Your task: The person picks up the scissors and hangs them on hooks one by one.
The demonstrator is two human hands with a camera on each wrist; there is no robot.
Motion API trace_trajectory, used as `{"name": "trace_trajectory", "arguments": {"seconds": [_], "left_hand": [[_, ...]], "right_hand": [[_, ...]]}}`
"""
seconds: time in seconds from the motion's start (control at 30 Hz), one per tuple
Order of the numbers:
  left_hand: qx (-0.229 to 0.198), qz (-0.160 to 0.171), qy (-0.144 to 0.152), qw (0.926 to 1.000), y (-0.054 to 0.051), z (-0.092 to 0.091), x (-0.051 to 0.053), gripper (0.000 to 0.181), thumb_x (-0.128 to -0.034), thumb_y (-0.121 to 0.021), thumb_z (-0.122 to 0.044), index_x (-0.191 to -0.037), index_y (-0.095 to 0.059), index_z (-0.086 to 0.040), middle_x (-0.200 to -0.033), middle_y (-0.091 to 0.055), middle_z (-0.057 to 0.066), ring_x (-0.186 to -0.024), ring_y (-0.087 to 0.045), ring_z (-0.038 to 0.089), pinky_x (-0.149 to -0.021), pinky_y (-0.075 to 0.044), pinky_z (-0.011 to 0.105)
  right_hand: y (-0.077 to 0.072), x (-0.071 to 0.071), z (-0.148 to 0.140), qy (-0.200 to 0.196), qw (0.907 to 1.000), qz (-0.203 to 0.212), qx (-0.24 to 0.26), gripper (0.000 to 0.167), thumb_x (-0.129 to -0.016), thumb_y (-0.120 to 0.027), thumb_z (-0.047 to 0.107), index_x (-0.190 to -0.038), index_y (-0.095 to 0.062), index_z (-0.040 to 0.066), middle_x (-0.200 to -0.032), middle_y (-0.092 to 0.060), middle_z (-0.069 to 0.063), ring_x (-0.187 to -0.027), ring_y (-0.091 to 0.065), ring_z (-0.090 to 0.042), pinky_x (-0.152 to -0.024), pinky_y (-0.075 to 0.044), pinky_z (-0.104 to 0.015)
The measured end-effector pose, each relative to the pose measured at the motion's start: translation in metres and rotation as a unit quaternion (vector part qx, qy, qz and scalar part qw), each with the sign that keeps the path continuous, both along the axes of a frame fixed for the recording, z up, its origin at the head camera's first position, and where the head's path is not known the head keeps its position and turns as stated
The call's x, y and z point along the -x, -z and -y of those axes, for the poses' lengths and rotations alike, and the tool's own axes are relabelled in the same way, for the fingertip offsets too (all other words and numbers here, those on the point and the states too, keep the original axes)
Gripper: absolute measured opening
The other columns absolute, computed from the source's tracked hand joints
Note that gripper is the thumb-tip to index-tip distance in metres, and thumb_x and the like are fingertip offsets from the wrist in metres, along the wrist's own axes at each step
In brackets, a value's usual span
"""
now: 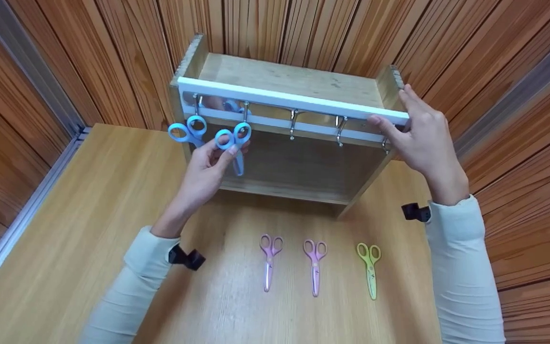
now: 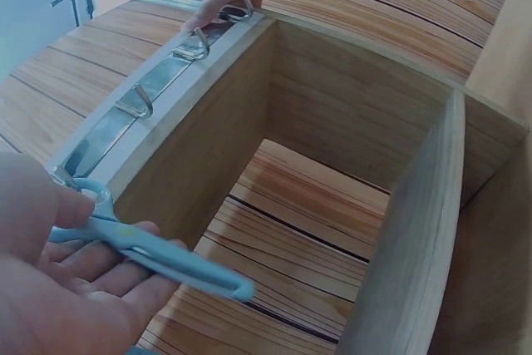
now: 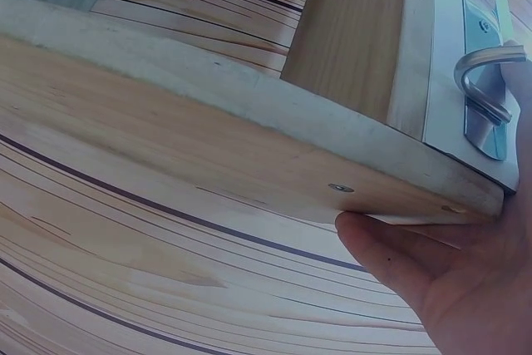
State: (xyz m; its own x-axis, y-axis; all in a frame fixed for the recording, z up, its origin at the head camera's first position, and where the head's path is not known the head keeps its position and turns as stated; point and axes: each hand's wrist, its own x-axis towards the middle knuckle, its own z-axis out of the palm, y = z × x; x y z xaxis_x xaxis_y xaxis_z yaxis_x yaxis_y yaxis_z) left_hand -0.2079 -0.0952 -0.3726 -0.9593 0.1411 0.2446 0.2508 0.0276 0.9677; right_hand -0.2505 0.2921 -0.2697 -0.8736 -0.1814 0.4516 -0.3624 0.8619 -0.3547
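Blue scissors [image 1: 239, 162] are pinched between the thumb and fingers of my left hand [image 1: 203, 174], blades pointing down. Their rings are just at the second hook [image 1: 246, 111] of the rail; whether a ring is over it I cannot tell. In the left wrist view these scissors [image 2: 179, 265] lie across the fingers. Another pair of blue scissors [image 1: 178, 134] hangs at the leftmost hook [image 1: 195, 101], its blades mostly hidden. My right hand [image 1: 428, 136] grips the right corner of the wooden shelf [image 1: 284, 76], thumb in front, fingers along the side panel [image 3: 249, 147].
The white hook rail [image 1: 299, 99] bears further metal hooks [image 1: 293, 125] to the right. On the table [image 1: 112, 191] in front lie two pairs of pink scissors [image 1: 269, 255] and one pair of yellow-green scissors [image 1: 370, 267]. Wood-grain walls [image 1: 265, 28] stand behind and beside.
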Motion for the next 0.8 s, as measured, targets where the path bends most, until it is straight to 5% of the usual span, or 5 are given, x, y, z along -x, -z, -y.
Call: {"name": "trace_trajectory", "arguments": {"seconds": [0.37,0.8], "left_hand": [[0.108,0.025,-0.027,0.9935,0.023,0.010,-0.023,0.051,-0.1109,-0.053,-0.019,-0.158,-0.043,-0.003,-0.154,-0.059,0.017,-0.144,-0.057,0.031,-0.120,-0.047,0.048],[0.194,0.042,-0.079,0.9769,0.051,0.005,-0.052,0.039,-0.1082,-0.059,-0.020,-0.144,-0.060,-0.005,-0.143,-0.066,0.015,-0.132,-0.064,0.031,-0.111,-0.055,0.048]], "right_hand": [[0.002,0.000,0.001,-0.001,1.0000,0.005,0.003,0.088,-0.096,-0.066,0.064,-0.157,-0.046,0.004,-0.167,-0.039,-0.017,-0.153,-0.040,-0.044,-0.125,-0.034,-0.062],[0.002,0.001,-0.001,-0.008,0.9999,-0.009,0.008,0.087,-0.096,-0.068,0.062,-0.156,-0.047,0.002,-0.166,-0.040,-0.019,-0.152,-0.041,-0.044,-0.124,-0.035,-0.061]]}}
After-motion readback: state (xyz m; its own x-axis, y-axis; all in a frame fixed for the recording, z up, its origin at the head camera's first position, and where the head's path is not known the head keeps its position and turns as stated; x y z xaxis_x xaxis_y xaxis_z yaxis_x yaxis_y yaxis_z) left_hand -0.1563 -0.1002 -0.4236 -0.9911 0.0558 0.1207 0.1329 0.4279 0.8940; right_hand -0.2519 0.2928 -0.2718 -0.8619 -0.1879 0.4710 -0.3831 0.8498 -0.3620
